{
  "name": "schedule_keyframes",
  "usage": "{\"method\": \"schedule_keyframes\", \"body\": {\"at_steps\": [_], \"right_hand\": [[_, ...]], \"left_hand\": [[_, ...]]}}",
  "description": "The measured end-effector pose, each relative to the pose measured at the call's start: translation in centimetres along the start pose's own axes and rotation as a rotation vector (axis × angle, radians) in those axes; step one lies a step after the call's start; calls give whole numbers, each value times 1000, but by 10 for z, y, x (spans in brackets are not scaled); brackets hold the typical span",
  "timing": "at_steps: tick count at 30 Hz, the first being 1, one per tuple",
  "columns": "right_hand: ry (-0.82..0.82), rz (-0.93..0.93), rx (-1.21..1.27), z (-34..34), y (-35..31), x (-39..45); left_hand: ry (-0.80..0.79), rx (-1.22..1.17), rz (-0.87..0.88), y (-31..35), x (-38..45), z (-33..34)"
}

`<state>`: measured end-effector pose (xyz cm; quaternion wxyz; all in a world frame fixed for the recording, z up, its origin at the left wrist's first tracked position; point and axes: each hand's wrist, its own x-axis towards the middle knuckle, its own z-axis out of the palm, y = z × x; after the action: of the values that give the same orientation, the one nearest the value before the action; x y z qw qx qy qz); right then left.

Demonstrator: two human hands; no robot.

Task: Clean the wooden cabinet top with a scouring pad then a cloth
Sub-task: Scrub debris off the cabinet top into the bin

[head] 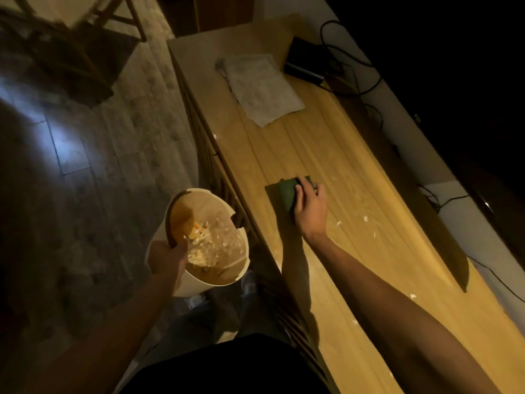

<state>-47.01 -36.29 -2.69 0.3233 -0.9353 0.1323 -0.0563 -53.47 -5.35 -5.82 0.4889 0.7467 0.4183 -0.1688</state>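
Right hand clamps pad on top; left hand grips bin rim. Risk: crumbs miss bin, hit floor.

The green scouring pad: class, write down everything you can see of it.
The scouring pad is a dark green, flat, roughly rectangular sheet lying on the wooden cabinet top near its front edge. The right hand rests on its far end, fingers curled over it. White crumbs lie scattered nearby.

No readable text, label or number anywhere.
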Motion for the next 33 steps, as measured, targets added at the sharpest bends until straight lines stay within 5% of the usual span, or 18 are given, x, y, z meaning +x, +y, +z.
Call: {"method": "schedule_keyframes", "body": {"at_steps": [10,20,27,33], "right_hand": [[143,123,-174,-91,144,112],[68,320,-235,-106,231,172],[79,53,-373,-61,205,154],[-39,-192,-378,4,119,91]], "left_hand": [[144,46,-20,6,-23,13],[281,36,-115,-5,-27,38],[310,51,-207,-14,-28,48],[317,64,-179,-20,-26,49]]}}
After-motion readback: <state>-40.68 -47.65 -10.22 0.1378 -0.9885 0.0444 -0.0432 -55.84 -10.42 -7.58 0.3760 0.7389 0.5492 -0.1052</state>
